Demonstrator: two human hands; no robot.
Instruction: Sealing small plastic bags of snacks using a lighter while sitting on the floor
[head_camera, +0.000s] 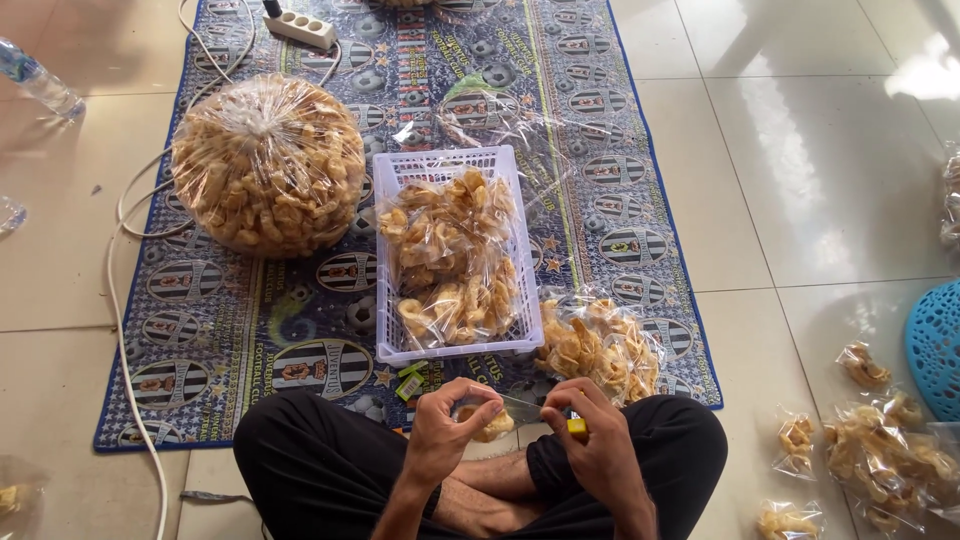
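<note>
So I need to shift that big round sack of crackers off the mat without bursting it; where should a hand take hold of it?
Grip the big sack at the gathered plastic knot on its top, coming straight down from above. The film bunches there into a tight neck, while the sides are smooth, bulging and thin over brittle crackers. The white basket sits close on its right, so the top is probably the freest approach.

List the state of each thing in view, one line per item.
Left hand: pinching a small clear bag of crackers, held above the lap.
Right hand: gripping a yellow-handled blade against that bag.
White plastic basket: upright, holding filled packets.
Large clear sack of crackers: tied shut, on the patterned mat.
White power strip: lying on the mat, cable attached.
</note>
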